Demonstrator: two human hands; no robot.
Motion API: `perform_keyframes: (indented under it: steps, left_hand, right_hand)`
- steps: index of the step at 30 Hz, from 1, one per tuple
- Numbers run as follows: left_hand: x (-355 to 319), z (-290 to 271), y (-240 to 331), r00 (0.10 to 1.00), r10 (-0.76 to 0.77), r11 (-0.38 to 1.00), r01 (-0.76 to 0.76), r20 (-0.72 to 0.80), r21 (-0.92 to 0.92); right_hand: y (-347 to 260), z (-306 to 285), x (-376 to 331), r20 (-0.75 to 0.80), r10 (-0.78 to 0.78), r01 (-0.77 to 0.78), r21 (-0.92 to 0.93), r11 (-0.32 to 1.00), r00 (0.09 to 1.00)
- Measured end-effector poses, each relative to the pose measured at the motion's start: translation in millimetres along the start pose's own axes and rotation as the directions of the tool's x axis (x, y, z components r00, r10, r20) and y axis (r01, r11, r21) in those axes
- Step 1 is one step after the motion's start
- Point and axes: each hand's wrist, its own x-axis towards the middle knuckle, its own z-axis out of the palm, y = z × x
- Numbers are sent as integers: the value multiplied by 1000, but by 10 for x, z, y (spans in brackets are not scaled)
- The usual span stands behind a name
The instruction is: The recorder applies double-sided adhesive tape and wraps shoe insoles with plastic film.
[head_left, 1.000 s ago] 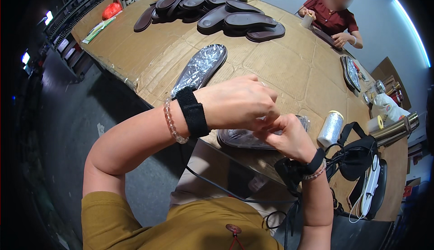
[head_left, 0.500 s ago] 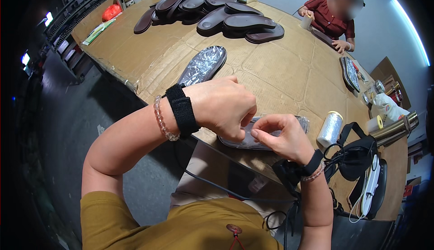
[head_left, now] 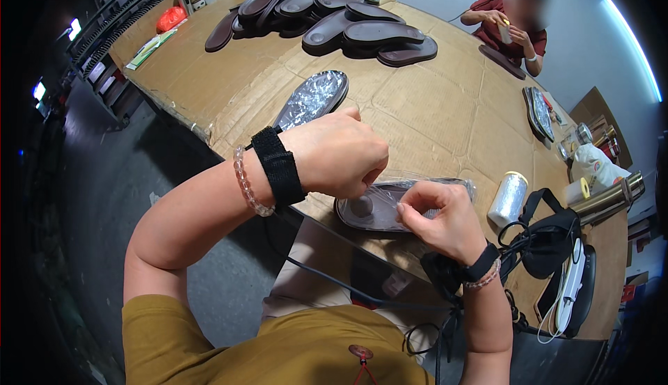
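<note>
Cardboard-covered table (head_left: 445,106), dark sole (head_left: 379,207), clear-film wrapped

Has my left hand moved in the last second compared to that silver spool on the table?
Yes. The left hand has drifted left, away from the silver spool, uncovering more of the wrapped sole.

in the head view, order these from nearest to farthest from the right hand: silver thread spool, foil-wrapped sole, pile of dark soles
1. silver thread spool, just right of the right hand
2. foil-wrapped sole, up and left, mid-table
3. pile of dark soles, at the far end
</note>
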Motion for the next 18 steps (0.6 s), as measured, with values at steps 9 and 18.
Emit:
perform_keyframes:
  steps: [9, 18]
  left_hand:
    - [43, 80, -55, 977, 118, 990, -129, -180, -54]
    - [177, 22, -29, 998, 38, 962, -21, 58, -272]
  right_hand:
    - [-46, -1, -2, 4, -29, 29, -22, 999, 1000]
    - [3, -22, -30, 26, -38, 38, -23, 999, 999]
